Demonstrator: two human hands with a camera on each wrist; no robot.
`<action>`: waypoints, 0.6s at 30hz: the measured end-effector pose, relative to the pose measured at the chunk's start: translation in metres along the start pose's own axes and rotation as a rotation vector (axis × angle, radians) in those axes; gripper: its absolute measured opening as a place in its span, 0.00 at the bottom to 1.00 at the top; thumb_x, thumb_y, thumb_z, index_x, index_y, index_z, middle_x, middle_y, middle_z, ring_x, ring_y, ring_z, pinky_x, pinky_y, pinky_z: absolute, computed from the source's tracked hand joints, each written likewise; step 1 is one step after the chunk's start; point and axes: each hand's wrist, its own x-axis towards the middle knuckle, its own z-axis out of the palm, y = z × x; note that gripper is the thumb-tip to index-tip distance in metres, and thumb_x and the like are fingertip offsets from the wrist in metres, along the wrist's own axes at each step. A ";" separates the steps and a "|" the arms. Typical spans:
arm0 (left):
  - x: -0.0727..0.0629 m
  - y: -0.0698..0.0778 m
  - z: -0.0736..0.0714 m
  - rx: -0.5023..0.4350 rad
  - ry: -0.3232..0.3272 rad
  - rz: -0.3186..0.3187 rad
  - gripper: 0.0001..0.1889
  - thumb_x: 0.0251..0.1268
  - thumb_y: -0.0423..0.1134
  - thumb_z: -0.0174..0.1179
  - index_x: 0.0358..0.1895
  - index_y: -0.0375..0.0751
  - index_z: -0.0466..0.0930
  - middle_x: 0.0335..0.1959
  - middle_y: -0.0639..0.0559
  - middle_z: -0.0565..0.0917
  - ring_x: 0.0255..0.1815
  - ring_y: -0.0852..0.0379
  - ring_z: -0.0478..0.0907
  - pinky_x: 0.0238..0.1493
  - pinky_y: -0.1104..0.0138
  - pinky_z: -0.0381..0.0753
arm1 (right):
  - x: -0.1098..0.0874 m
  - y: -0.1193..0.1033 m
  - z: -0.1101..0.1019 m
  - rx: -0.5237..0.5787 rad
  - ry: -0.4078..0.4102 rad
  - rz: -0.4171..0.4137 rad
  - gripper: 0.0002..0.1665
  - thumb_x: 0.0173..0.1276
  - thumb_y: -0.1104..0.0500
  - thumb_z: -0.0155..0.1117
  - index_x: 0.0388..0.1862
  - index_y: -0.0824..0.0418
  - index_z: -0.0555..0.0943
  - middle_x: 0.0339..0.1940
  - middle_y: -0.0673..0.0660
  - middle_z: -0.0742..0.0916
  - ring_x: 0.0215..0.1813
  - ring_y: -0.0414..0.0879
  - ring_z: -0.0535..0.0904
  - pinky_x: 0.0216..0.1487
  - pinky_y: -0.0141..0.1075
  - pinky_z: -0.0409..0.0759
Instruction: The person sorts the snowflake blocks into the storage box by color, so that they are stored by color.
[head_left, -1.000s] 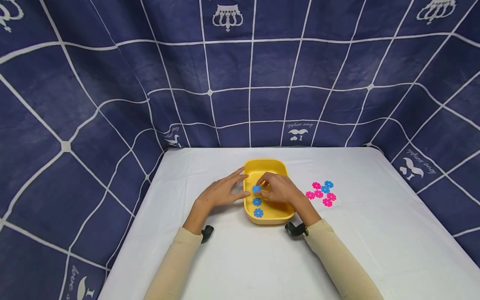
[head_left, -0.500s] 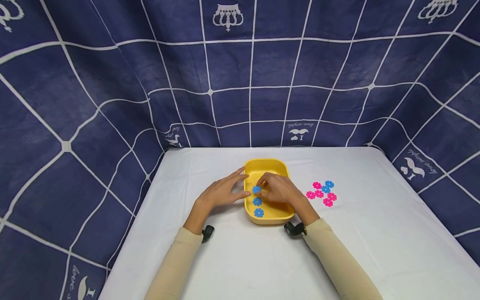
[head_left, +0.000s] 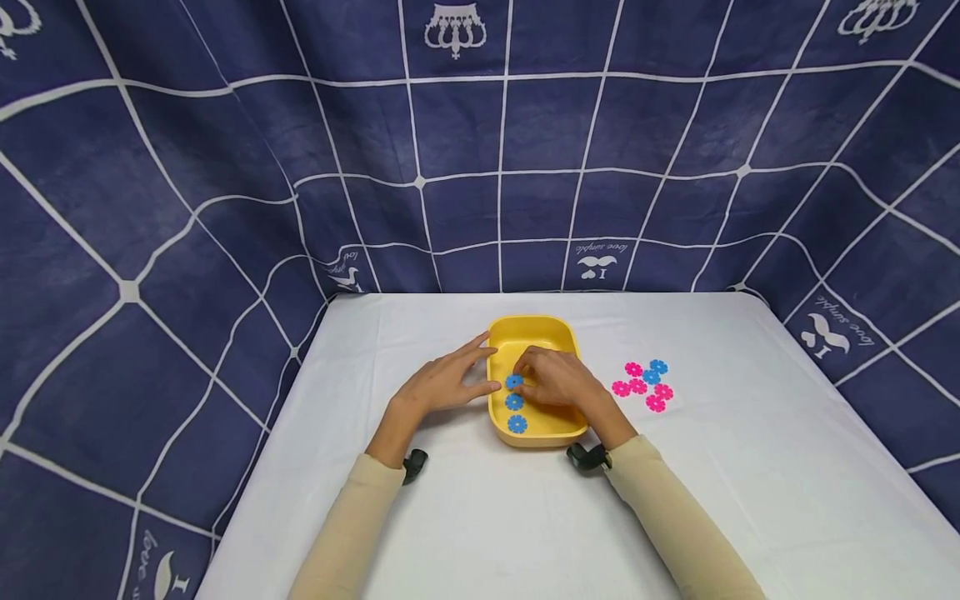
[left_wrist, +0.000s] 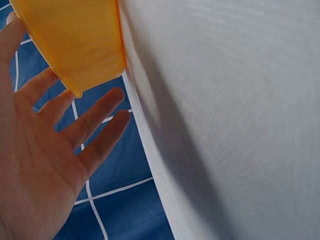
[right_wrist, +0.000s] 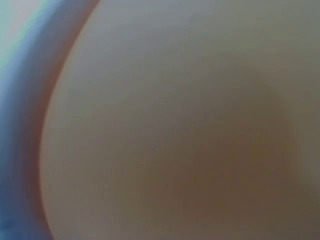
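Note:
A yellow plastic tray (head_left: 546,440) with rounded corners stands on the table. Inside, along its left side, two blue snowflake discs (head_left: 517,424) lie in a column. Just beyond them my right hand (head_left: 561,379) reaches in and pinches another blue snowflake disc (head_left: 513,382) between thumb and fingers. My left hand (head_left: 437,384) is spread at the tray's left wall, fingers and thumb extended at the rim. From the left wrist, the straight fingers of the hand (left_wrist: 45,150) show beside the tray's outer wall (left_wrist: 75,42). The right wrist view is too blurred to make anything out.
To the right of the tray lies a loose group of pink snowflake discs (head_left: 656,403) and blue snowflake discs (head_left: 658,367). A white cloth (head_left: 480,517) covers the table. Blue checked curtains (head_left: 457,208) hang behind it and at both sides.
The blue disc in my right hand has shifted slightly toward the two discs lying nearer me. My left hand has stayed at the tray's left side.

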 end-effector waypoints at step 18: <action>0.000 -0.001 0.000 0.003 0.006 0.016 0.40 0.72 0.71 0.61 0.83 0.60 0.69 0.90 0.66 0.51 0.81 0.47 0.70 0.73 0.42 0.75 | 0.002 0.001 0.003 -0.030 -0.020 -0.036 0.19 0.69 0.45 0.79 0.52 0.52 0.92 0.49 0.48 0.88 0.40 0.43 0.80 0.46 0.39 0.82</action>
